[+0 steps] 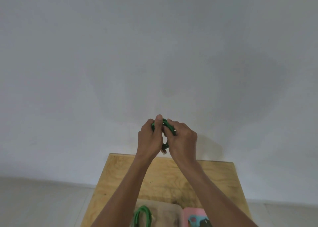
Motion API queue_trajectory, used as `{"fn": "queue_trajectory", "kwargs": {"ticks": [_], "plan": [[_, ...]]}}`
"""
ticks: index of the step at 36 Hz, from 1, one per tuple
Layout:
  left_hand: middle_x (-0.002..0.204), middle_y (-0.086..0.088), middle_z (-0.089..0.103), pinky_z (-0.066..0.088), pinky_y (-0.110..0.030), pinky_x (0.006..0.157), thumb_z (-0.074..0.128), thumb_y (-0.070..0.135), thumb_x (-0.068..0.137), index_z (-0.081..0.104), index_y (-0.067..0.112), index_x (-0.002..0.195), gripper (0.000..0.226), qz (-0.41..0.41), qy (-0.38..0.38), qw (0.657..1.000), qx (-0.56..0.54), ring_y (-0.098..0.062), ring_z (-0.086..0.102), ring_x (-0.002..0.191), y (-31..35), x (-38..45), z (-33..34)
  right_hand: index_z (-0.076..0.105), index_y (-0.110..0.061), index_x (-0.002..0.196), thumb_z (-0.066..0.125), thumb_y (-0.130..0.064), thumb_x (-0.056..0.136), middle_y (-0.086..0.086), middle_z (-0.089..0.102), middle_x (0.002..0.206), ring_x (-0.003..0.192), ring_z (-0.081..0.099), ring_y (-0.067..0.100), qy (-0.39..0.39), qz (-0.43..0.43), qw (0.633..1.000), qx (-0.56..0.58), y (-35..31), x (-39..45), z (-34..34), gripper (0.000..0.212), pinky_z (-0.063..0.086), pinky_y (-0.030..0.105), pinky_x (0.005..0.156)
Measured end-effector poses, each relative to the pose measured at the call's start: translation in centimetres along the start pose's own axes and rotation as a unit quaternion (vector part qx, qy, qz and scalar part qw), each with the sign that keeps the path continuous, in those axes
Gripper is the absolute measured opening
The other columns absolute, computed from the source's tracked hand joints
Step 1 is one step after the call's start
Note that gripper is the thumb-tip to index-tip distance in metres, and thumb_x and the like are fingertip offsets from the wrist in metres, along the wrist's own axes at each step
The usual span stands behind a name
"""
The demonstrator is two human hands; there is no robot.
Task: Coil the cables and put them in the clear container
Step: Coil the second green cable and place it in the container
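Both my hands are raised in front of the wall, above the far edge of the wooden table [215, 180]. My left hand [149, 139] and my right hand [182, 140] together grip a small coil of green cable [169, 125]. Its dark plug end [164, 147] hangs down between the two palms. A second green cable [142, 216] lies in loops on a beige cloth [165, 207] at the near edge of the table. No clear container is in view.
A pink object with a teal and black print [196, 216] lies to the right of the looped cable. A plain grey wall [154, 54] fills most of the view, with pale floor [43, 204] on both sides of the table.
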State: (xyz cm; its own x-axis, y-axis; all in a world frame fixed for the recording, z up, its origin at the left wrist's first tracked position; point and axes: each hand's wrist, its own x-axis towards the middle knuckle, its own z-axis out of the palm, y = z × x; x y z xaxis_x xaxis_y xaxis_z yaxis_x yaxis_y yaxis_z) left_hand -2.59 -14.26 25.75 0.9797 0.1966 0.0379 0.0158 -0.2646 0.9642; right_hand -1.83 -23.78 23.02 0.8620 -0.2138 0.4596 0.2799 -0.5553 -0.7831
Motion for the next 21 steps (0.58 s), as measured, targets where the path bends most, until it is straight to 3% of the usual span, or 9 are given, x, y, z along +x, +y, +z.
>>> {"fn": "queue_trajectory", "kwargs": {"ticks": [3, 7, 11, 17, 21], "plan": [[0.061, 0.005, 0.058, 0.044, -0.018, 0.047, 0.029, 0.054, 0.103, 0.06, 0.013, 0.078, 0.057, -0.032, -0.024, 0.999, -0.019, -0.01, 0.054, 0.041, -1.2, 0.3, -0.5, 0.078, -0.02, 0.097, 0.072, -0.028, 0.087, -0.002, 0.068, 0.07, 0.065, 0.062, 0.014, -0.001, 0.014, 1.0, -0.024, 0.7, -0.3, 0.2, 0.014, 0.052, 0.034, 0.062], [0.07, -0.007, 0.06, 0.053, -0.039, 0.065, 0.037, 0.049, 0.104, 0.067, 0.013, 0.079, 0.054, -0.066, -0.077, 0.994, -0.05, -0.014, 0.058, 0.053, -2.9, 0.8, -1.4, 0.078, -0.019, 0.091, 0.072, -0.028, 0.087, -0.002, 0.067, 0.069, 0.063, 0.062, 0.015, -0.006, 0.036, 0.998, -0.043, 1.2, -1.2, 0.4, 0.011, 0.051, 0.037, 0.06], [0.073, -0.01, 0.061, 0.059, -0.038, 0.061, 0.046, 0.041, 0.103, 0.073, 0.007, 0.083, 0.048, -0.093, -0.103, 0.988, -0.069, -0.018, 0.063, 0.052, -4.0, 0.4, -2.3, 0.077, -0.016, 0.1, 0.073, -0.023, 0.087, 0.001, 0.071, 0.076, 0.07, 0.065, 0.019, -0.039, 0.064, 0.997, -0.021, 1.4, -2.4, 0.5, 0.016, 0.053, 0.04, 0.068], [0.073, -0.009, 0.066, 0.063, -0.048, 0.065, 0.051, 0.039, 0.102, 0.072, 0.005, 0.09, 0.041, -0.111, -0.132, 0.983, -0.057, -0.02, 0.067, 0.058, -5.5, -0.7, -3.3, 0.076, -0.014, 0.102, 0.073, -0.019, 0.086, 0.004, 0.073, 0.084, 0.077, 0.067, 0.021, -0.036, 0.079, 0.996, -0.03, 1.5, -5.1, 1.0, 0.016, 0.055, 0.041, 0.072], [0.075, -0.01, 0.069, 0.062, -0.051, 0.066, 0.054, 0.039, 0.1, 0.073, 0.006, 0.089, 0.039, -0.128, -0.153, 0.979, -0.044, -0.023, 0.069, 0.062, -7.2, -1.6, -3.9, 0.076, -0.015, 0.102, 0.073, -0.024, 0.086, -0.001, 0.074, 0.089, 0.079, 0.066, 0.016, -0.035, 0.088, 0.992, -0.08, 2.0, -7.4, 1.4, 0.019, 0.053, 0.035, 0.072]]}}
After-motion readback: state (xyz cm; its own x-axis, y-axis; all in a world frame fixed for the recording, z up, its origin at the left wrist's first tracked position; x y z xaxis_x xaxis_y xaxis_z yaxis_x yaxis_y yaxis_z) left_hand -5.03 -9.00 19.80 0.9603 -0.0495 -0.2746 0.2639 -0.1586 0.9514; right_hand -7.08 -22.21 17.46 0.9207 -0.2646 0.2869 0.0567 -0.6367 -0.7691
